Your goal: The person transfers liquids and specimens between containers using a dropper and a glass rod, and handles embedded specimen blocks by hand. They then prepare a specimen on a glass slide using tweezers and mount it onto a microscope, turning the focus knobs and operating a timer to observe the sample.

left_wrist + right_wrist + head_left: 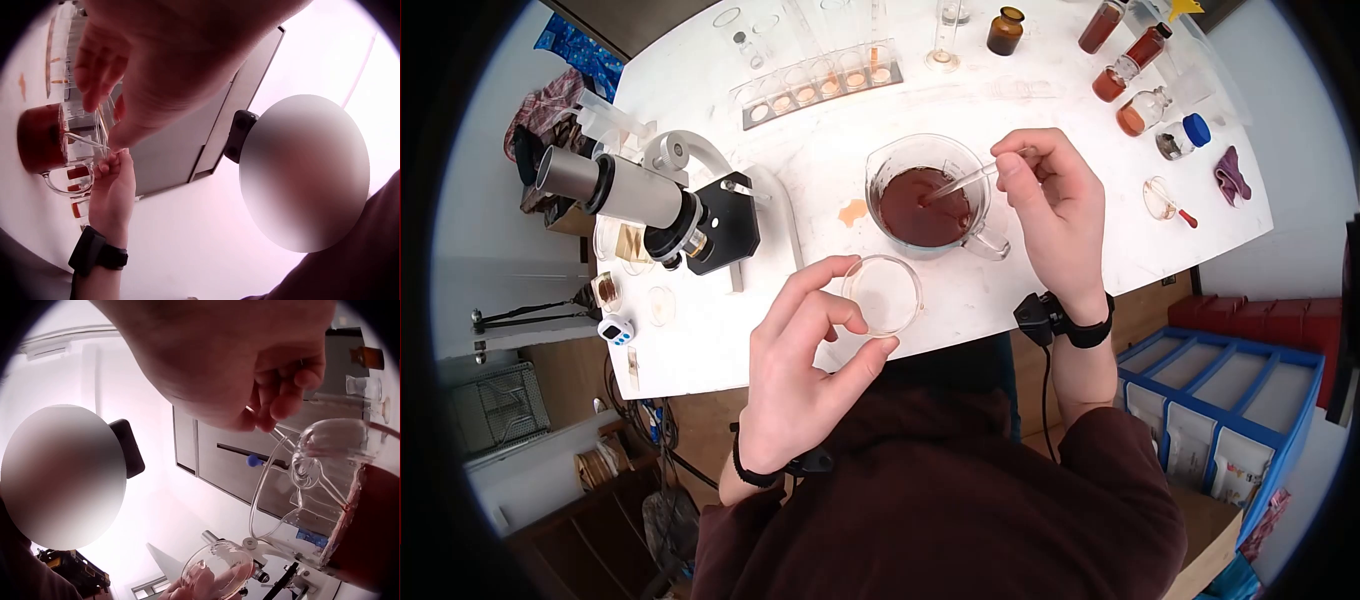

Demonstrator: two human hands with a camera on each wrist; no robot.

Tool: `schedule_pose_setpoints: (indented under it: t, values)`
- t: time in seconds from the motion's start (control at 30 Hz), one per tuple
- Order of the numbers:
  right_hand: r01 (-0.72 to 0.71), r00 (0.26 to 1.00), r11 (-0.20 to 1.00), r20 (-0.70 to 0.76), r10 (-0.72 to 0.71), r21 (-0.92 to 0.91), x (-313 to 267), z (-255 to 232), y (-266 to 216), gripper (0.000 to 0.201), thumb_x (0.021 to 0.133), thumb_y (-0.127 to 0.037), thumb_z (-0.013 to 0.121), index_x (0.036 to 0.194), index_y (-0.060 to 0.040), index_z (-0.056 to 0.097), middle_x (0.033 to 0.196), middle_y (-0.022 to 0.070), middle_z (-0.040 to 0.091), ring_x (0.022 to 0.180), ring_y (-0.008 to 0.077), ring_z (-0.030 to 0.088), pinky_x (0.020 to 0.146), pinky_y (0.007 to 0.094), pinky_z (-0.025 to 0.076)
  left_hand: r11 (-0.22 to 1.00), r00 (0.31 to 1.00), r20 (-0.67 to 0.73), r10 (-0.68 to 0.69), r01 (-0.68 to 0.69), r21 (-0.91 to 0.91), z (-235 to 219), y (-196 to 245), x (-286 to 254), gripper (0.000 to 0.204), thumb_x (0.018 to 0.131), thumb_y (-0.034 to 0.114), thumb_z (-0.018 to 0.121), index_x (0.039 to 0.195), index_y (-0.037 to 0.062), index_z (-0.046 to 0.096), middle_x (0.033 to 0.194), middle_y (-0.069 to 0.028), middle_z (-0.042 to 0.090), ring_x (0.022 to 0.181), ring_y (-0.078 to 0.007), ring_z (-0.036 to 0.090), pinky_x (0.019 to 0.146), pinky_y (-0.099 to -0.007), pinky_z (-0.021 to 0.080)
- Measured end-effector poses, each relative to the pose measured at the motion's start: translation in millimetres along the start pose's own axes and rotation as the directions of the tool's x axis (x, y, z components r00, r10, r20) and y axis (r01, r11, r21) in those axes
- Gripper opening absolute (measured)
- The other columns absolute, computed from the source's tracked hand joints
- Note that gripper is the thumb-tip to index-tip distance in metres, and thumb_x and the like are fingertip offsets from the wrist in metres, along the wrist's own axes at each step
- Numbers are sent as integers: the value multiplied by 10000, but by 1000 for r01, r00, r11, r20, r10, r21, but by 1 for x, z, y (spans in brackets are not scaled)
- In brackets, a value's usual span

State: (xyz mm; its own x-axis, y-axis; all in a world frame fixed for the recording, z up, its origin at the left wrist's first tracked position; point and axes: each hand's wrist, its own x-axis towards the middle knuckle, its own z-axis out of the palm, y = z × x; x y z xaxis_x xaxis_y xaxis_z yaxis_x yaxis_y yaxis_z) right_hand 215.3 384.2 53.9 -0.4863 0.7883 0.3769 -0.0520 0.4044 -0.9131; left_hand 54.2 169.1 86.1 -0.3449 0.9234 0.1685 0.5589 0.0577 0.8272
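Observation:
My left hand (800,355) holds a clear petri dish (883,296) by its rim, between thumb and fingers, near the table's front edge. The right hand (1055,205) pinches a clear glass rod (972,182), its lower end slanting into dark red liquid (920,210). That liquid is in a glass measuring jug (878,163) with a handle (990,243), standing upright just beyond the dish. In the right wrist view, the petri dish (219,569) is below and left of the jug (312,447). The left wrist view shows the rod (84,139) reaching over the jug's rim.
A microscope (635,195) stands left of the jug. Behind is a rack of tubes (820,92); an amber bottle (1005,32) is farther right. Bottles of red liquid (1102,27) and a blue-capped jar (1183,137) line the right side. An orange stain (853,212) marks the white table (1020,300).

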Motion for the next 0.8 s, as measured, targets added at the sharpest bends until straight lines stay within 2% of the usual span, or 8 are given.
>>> schedule_pose_setpoints:
  t: [0.17, 0.27, 0.37, 0.47, 0.53, 0.57, 0.63, 0.8]
  values:
    - [-54, 999, 999, 3, 54, 5, -2, 3, 2, 93, 990, -100, 678, 1042, -24, 673, 850, -29, 637, 736, 48, 497, 686, 212, 422, 1000, 999, 23, -24, 24, 12, 8, -8, -7, 243, 786, 85, 852, 857, 55, 622, 1301, -161, 655, 918, -268, 708, 714, -344, 562]
    - [-92, 996, 996, 1, 92, -17, -3, 5, 4, 85, 989, -94, 677, 1038, -25, 671, 841, -34, 622, 732, 47, 488, 690, 207, 419, 999, 997, 54, 48, -48, 2, 17, -16, -9, 254, 781, 88, 859, 862, 59, 620, 1273, -159, 658, 926, -302, 723, 703, -366, 569]
    - [-101, 995, 995, 5, 101, 0, -5, 5, 6, 100, 974, -82, 692, 1054, -29, 667, 839, -46, 604, 735, 47, 479, 691, 207, 417, 999, 996, 82, 28, -26, -34, 26, -23, -12, 275, 766, 76, 870, 851, 44, 611, 1315, -172, 648, 947, -262, 701, 736, -338, 543]
    - [-106, 994, 994, 27, 107, -36, -10, 3, 9, 171, 950, -65, 712, 1107, -37, 650, 874, -47, 596, 759, 41, 489, 703, 204, 420, 998, 996, 79, 31, -27, -52, 28, -26, -13, 279, 764, 74, 874, 852, 44, 610, 1312, -168, 646, 1000, -289, 711, 760, -347, 552]
    - [-141, 989, 989, -43, 143, 43, -18, 2, 11, 256, 925, -53, 732, 1158, -40, 629, 909, -38, 585, 787, 36, 505, 717, 202, 420, 998, 997, 79, 22, -18, -55, 27, -29, -12, 280, 763, 74, 874, 852, 44, 610, 1311, -168, 646, 1011, -294, 713, 763, -348, 553]
    - [-142, 989, 989, -41, 143, 40, -23, 1, 11, 256, 925, -53, 732, 1158, -40, 629, 909, -38, 585, 787, 36, 505, 717, 202, 420, 999, 997, 80, 20, -17, -40, 27, -31, -12, 280, 764, 73, 873, 852, 44, 609, 1309, -167, 646, 997, -286, 711, 753, -345, 552]
    - [-280, 958, 958, -43, 283, 68, -35, -2, 10, 304, 911, -55, 744, 1187, -42, 618, 935, -29, 580, 802, 39, 520, 727, 203, 421, 999, 996, 87, 20, -18, -31, 27, -37, -13, 279, 765, 73, 872, 853, 45, 608, 1307, -166, 646, 984, -278, 708, 744, -342, 550]
    - [-344, 938, 939, 57, 342, 14, -58, -5, 20, 199, 918, -104, 762, 1065, -19, 659, 829, -48, 571, 739, 41, 471, 691, 208, 402, 994, 995, 65, -71, 76, -82, 35, -54, -16, 267, 790, 60, 846, 847, 41, 586, 1315, -155, 637, 802, -195, 654, 689, -321, 534]
